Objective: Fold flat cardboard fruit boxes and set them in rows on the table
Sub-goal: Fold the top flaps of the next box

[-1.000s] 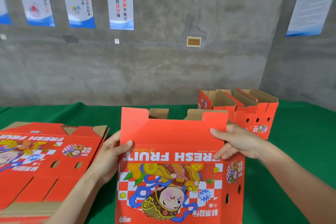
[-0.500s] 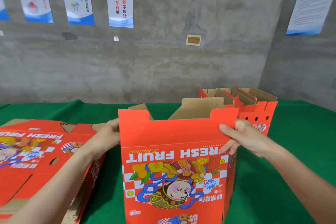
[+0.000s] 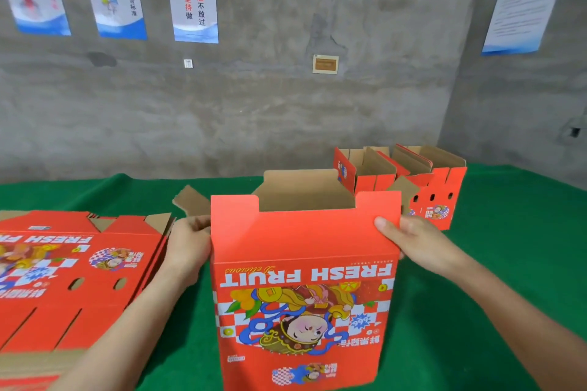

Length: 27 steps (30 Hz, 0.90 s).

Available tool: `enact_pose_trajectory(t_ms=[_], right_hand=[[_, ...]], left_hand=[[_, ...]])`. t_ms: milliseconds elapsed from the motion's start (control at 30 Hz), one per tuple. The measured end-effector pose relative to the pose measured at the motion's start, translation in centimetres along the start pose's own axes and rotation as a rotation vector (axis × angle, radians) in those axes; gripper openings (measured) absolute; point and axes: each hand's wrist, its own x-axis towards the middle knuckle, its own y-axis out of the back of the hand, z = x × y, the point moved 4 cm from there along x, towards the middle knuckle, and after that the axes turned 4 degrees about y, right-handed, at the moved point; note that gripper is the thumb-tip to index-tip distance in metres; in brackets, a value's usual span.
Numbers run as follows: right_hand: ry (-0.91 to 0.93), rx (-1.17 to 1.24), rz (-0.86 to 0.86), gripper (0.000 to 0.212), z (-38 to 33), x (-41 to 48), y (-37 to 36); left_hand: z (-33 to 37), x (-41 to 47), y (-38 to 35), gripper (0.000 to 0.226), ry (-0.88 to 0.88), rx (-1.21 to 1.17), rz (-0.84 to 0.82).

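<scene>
— What do the hands hold?
— The right hand (image 3: 419, 244) pinches the box (image 3: 301, 263) at frame centre by its upper right corner, thumb on the front. The left hand (image 3: 190, 241) grips its left edge, fingers hidden behind.
— Any writing?
— "FRESH FRUIT", upside down, on the box and on the flat stack (image 3: 63, 279) at lower left.

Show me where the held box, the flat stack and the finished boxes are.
held box (image 3: 301, 238), head view, plain red front panel above the lettering.
flat stack (image 3: 101, 308), head view, red face of the top sheet.
finished boxes (image 3: 457, 187), head view, red side wall.
</scene>
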Motion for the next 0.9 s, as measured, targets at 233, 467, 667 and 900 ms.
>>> enact_pose_trajectory(t_ms=[233, 467, 667, 900], right_hand=[[-0.276, 0.336, 0.293, 0.064, 1.9, 0.0, -2.6], [-0.411, 0.535, 0.319, 0.035, 1.8, 0.9, -3.4], [-0.378, 0.456, 0.344, 0.031, 2.1, 1.7, -4.3], [-0.052, -0.123, 0.343, 0.052, 1.4, 0.0, -5.3]], left_hand=[[-2.1, -2.1, -0.5, 0.051, 0.091, -0.350, 0.395], [-2.6, -2.7, -1.3, 0.035, 0.059, -0.224, 0.315], [-1.8, -3.1, -0.6, 0.034, -0.090, -0.062, 0.171], [-1.1, -3.3, -0.6, 0.089, -0.302, 0.391, 0.235]])
